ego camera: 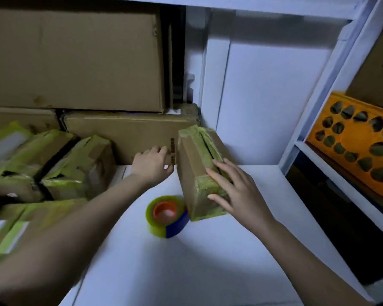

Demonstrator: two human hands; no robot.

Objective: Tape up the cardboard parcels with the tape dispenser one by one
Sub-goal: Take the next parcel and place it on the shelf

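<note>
A small cardboard parcel (195, 164) with yellow-green tape along its top seam and ends stands tilted on the white table (208, 261). My right hand (234, 188) lies on its near top end with the fingers spread and straight. My left hand (153, 164) is just left of the parcel, fingers loosely curled against the long box behind, holding nothing that I can see. The tape dispenser (167, 216), a yellow-green roll with an orange core and a blue part, lies on the table at the parcel's near left corner.
Several taped parcels (53, 164) are piled on the left. Large cardboard boxes (75, 58) are stacked at the back, a long one (131, 133) lying flat below. A shelf on the right holds an orange perforated crate (358, 142).
</note>
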